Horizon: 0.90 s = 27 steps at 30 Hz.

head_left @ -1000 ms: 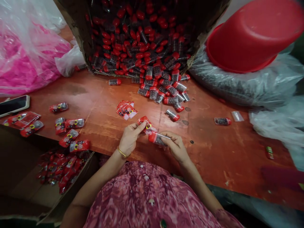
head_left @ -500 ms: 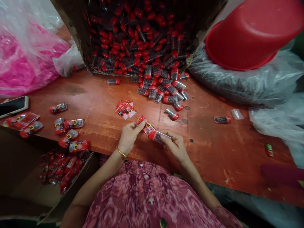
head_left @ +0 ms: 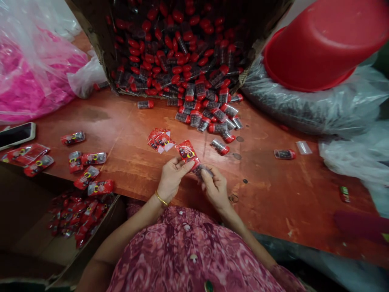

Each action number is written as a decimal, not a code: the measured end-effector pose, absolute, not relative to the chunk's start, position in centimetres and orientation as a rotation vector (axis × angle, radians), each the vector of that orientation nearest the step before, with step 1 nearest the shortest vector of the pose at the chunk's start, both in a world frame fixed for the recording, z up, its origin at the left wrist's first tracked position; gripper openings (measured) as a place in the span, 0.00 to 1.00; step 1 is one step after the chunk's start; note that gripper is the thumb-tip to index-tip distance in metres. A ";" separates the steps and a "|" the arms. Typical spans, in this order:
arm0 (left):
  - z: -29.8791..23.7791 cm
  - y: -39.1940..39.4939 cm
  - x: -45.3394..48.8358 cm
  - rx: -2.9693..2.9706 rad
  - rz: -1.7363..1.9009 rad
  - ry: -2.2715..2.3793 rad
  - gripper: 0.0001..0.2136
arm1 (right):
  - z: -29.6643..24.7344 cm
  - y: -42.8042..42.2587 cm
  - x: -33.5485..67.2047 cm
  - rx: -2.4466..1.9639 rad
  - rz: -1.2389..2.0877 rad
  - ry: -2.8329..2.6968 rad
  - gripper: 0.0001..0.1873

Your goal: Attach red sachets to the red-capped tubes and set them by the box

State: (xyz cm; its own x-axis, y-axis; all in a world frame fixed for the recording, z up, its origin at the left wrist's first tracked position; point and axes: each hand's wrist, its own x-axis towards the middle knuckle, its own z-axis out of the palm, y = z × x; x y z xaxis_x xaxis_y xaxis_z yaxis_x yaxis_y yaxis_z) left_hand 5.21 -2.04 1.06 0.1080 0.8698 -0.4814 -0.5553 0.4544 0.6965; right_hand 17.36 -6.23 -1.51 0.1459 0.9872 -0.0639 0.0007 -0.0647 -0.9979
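Red packet (head_left: pixel 187 151) sits in your hands just over the near table edge, at about 6 o'clock from the tipped carton (head_left: pixel 182 44). Your left hand (head_left: pixel 172 178) pinches its lower end, thumb and fingers closed on it. Your right hand (head_left: pixel 214 186) is closed on a small clear tube (head_left: pixel 203 169) pushed against the packet's open end. The tube looks part-way in, but your fingers cover the joint, so can't say how deep.

Done so far, judging by what lies around: approx. eight filled packets (head_left: pixel 91 170) lie on the table (head_left: pixel 136 134) at 9 o'clock from your hands, and many more fill the open box (head_left: pixel 79 215) at 8 o'clock, below the table edge.

Left to do: plenty. A small stack of flat empty packets (head_left: pixel 160 140) waits at 11 o'clock, just beside your left hand. Loose red-capped tubes (head_left: pixel 209 113) spill out at 12 o'clock, and the carton behind them is packed w/ hundreds more. One stray tube (head_left: pixel 284 154) lies well apart at 3 o'clock. So early in the batch, one packet mid-fill.
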 end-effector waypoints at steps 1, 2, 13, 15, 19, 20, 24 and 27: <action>1.0 -2.1 5.3 0.381 1.081 0.996 0.17 | -1.5 -6.1 17.3 -1.319 1.188 -1.074 0.14; 1.0 -2.1 5.3 0.381 1.080 0.996 0.17 | -1.5 -6.0 17.2 -1.307 1.246 -1.058 0.14; 0.3 -2.0 5.5 0.520 1.123 1.005 0.15 | -2.3 -5.7 14.9 -1.244 1.250 -0.974 0.16; 0.0 -1.9 5.5 0.540 1.107 1.020 0.15 | -2.2 -5.5 15.1 -1.240 1.282 -0.998 0.16; -0.3 -1.6 5.4 0.604 1.099 1.012 0.13 | -1.9 -5.0 15.0 -1.266 1.283 -0.961 0.16; -0.2 -1.5 5.2 0.616 1.089 1.004 0.13 | -1.9 -5.0 15.0 -1.269 1.280 -0.963 0.16; 0.5 -1.3 4.6 0.577 1.072 0.990 0.12 | -1.7 -4.9 15.1 -1.215 1.389 -0.985 0.18; 0.6 -1.6 4.6 0.556 1.080 0.973 0.14 | -1.7 -4.9 15.3 -1.198 1.390 -0.961 0.19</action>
State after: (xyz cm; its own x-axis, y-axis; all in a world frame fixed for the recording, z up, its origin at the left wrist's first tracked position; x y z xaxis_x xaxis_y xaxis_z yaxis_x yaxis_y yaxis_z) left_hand 4.57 -1.59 0.56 0.1400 0.9141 -0.3805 -0.4736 0.3993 0.7850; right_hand 15.34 -4.89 -1.70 0.0146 0.9858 -0.1671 -0.1917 -0.1613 -0.9681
